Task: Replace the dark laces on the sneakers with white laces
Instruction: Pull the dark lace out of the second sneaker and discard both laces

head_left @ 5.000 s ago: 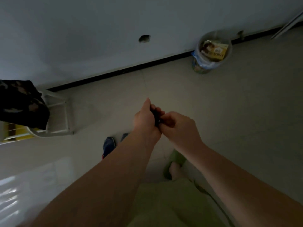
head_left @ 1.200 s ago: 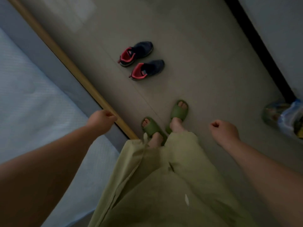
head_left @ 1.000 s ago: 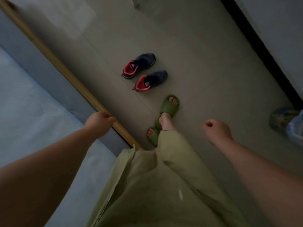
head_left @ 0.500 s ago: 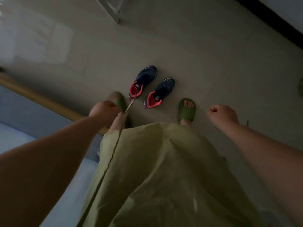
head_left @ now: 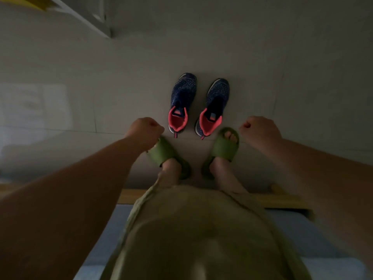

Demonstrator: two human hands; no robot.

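1. Now that the person has turned and squared up, the navy sneakers (head_left: pixel 198 104) sit on the floor (head_left: pixel 282 57) right ahead of the green slippers (head_left: pixel 222 146).
2. Left hand (head_left: pixel 144 131) and right hand (head_left: pixel 259 130) are both fisted; can't tell if either holds a lace.
3. Next up is probably sitting and relacing.

Sneakers (head_left: pixel 198 104) now square ahead, toes away, directly before both slippered feet (head_left: pixel 193 152), formerly off leftward.

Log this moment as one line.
left hand: fist, empty | right hand: fist, empty | sneakers: on floor, no laces visible | stage: untouched
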